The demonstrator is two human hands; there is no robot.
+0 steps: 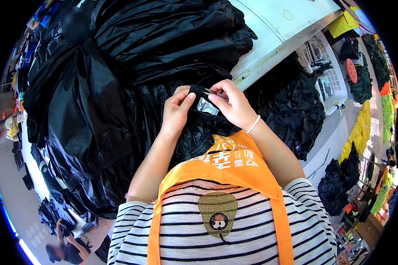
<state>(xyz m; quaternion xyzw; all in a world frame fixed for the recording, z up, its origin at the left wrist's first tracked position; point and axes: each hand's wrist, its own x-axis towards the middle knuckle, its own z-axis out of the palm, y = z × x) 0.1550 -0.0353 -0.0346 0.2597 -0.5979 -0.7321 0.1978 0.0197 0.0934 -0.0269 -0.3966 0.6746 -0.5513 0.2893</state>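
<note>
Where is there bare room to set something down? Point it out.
Bare: the white table, right of the black garments and left of its own edge. Crowded: around the left hand and right hand, where garments bunch; farther right, a dark pile and a loaded basket.

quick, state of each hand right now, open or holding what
Left hand: closed, pinching black cloth between thumb and fingers.
Right hand: closed, holding what looks like a slim tool; its exact kind cannot be told.
</note>
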